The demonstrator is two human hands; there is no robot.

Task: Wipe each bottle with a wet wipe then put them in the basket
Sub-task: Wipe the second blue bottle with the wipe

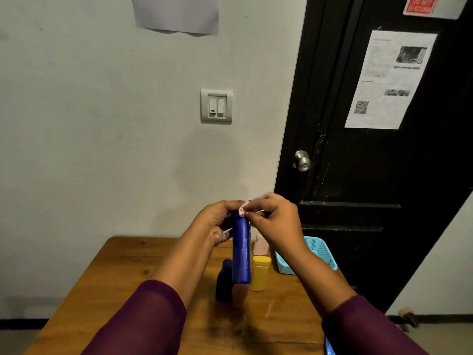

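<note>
Head: L grip (217, 224) clasps blue bottle (241, 252), R grip (276, 221) pinches wipe (242, 208); hides bottles behind.

The blue bottle (241, 252) looks like glossy, smooth plastic. The worktop (122, 283) is grained brown wood, the basket (321, 248) perforated turquoise plastic. The door knob (302, 160) is brushed metal.

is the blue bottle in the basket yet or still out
Out. The blue bottle is held above the table by the left hand, left of the basket.
</note>
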